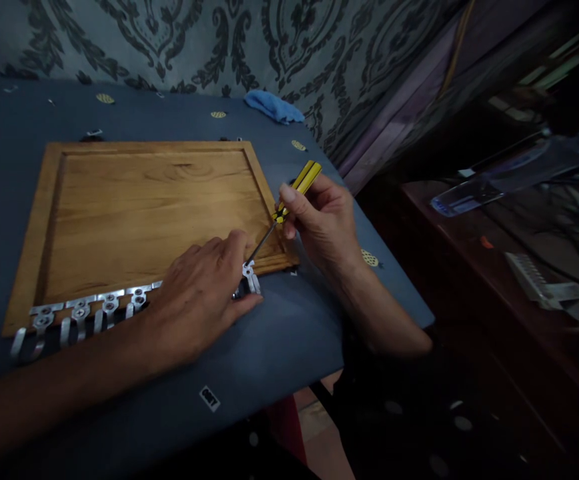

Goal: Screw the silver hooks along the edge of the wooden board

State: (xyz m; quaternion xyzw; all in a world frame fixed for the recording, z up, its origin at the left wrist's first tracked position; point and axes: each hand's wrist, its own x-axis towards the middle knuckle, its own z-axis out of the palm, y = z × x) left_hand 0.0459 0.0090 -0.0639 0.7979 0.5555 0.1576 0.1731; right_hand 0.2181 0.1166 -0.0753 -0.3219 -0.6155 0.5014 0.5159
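Note:
A yellow and black screwdriver [305, 179] is gripped in my right hand [327, 220], its shaft slanting down to the left. The tip meets the right end of a metal hook rail [111, 301]. This silvery rail with several hooks lies along the near edge of a framed wooden board [154, 207]. My left hand [204, 287] covers the rail's right part, thumb below and fingers above, pressing or pinching it near the screwdriver tip. Most of the rail under that hand is hidden, and so is any screw at the tip.
The board rests on a table with a dark blue cover [289, 347]. A blue cloth [274, 107] lies at the back against a patterned wall covering [179, 40]. On the right stands a dark reddish surface [449, 247] with cables and a clear plastic item [489, 190].

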